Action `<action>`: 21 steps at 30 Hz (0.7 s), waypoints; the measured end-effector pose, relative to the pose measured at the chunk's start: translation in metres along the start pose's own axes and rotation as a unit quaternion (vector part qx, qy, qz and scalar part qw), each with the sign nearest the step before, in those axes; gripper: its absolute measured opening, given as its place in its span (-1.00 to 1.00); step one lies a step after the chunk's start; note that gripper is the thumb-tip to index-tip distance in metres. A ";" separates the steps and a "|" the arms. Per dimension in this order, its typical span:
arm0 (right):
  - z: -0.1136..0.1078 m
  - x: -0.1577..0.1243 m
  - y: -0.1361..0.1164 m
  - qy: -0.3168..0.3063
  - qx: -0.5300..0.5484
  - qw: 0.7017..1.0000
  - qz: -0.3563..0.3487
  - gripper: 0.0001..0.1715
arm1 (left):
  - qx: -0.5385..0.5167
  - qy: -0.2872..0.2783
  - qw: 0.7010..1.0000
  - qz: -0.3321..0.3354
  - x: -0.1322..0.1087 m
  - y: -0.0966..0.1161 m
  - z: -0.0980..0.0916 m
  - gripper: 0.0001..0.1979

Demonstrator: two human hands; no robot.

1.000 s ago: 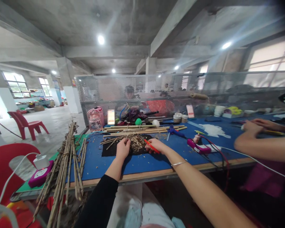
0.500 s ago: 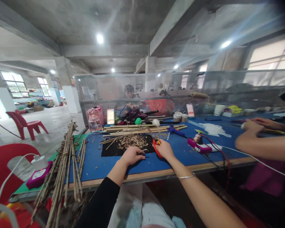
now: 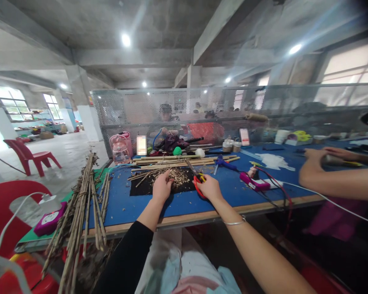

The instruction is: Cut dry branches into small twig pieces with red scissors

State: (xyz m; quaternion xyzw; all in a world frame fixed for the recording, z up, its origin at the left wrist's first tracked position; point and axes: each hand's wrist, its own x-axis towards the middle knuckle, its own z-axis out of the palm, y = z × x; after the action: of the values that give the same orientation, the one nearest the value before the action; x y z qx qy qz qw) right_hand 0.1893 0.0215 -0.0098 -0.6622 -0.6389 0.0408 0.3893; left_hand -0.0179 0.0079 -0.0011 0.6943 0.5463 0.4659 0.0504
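Observation:
My left hand (image 3: 162, 187) reaches into the near left side of a pile of small dry wood chips (image 3: 181, 178). Its fingers are drawn together at the chips, and whatever they pinch is hidden. In my right hand (image 3: 211, 187) is a pair of scissors (image 3: 197, 184) with red and yellow handles, the blades pointing up and left past the pile. The chips lie on a black mat (image 3: 138, 190), with a few thin sticks (image 3: 140, 175) across its left side.
A blue table (image 3: 122, 208) carries long canes (image 3: 184, 161), a blue glue gun (image 3: 226, 163) and a purple power strip (image 3: 255, 182). A stick bundle (image 3: 82, 204) overhangs the left edge. At right are a co-worker's hands (image 3: 317, 161). Behind stands a perforated metal screen (image 3: 125, 110).
My left hand has moved forward and left, from the mat's near edge into the chips. The short twig seen in it before no longer shows. My right hand keeps hold of the scissors.

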 end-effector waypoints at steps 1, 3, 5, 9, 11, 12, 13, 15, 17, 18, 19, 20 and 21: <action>0.001 0.002 0.000 -0.011 -0.018 1.000 -0.003 -0.70 | -0.017 0.013 1.000 -0.014 0.001 -0.002 -0.001 -0.65; 0.002 0.005 0.000 -0.039 -0.054 0.998 -0.010 -0.72 | -0.050 0.026 0.998 -0.038 0.001 -0.004 -0.002 -0.71; 0.002 0.009 0.000 -0.065 -0.085 0.994 -0.013 -0.70 | -0.069 0.029 0.996 -0.057 0.001 -0.004 -0.003 -0.76; 0.000 0.014 -0.003 -0.090 -0.108 0.990 -0.021 -0.63 | -0.058 0.014 0.997 -0.053 0.000 -0.004 -0.002 -0.78; -0.001 0.014 -0.006 -0.080 -0.105 0.991 -0.008 -0.61 | -0.054 0.013 0.997 -0.051 -0.001 -0.003 -0.002 -0.78; -0.002 0.013 -0.007 -0.071 -0.097 0.993 0.000 -0.60 | -0.051 0.014 0.997 -0.050 -0.001 -0.003 -0.003 -0.78; -0.002 0.012 -0.009 -0.062 -0.085 0.994 0.006 -0.60 | -0.049 0.015 0.998 -0.048 -0.001 -0.002 -0.003 -0.79; 0.000 0.010 -0.012 -0.046 -0.052 0.998 0.007 -0.62 | -0.045 0.011 0.998 -0.040 -0.001 -0.001 -0.004 -0.79; 0.004 0.008 -0.015 -0.039 -0.014 0.999 -0.003 -0.61 | -0.043 -0.009 0.999 -0.030 -0.002 0.000 -0.004 -0.79; 0.007 0.007 -0.016 -0.037 0.006 0.999 -0.009 -0.60 | -0.046 -0.021 0.998 -0.028 -0.002 0.001 -0.004 -0.78; 0.010 0.006 -0.018 -0.036 0.027 0.999 -0.013 -0.58 | -0.051 -0.032 0.998 -0.026 -0.003 0.002 -0.004 -0.76; 0.012 0.006 -0.021 -0.033 0.051 0.998 -0.015 -0.57 | -0.063 -0.037 0.997 -0.024 -0.004 0.002 -0.004 -0.75; 0.015 0.007 -0.023 -0.032 0.079 0.996 -0.017 -0.57 | -0.082 -0.036 0.996 -0.023 -0.004 0.003 -0.003 -0.76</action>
State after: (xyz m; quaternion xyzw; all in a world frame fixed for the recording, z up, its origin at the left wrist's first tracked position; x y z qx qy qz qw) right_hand 0.1632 0.0316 -0.0044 -0.6166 -0.6571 0.1057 0.4205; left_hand -0.0177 0.0019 0.0001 0.6913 0.5201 0.4825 0.1374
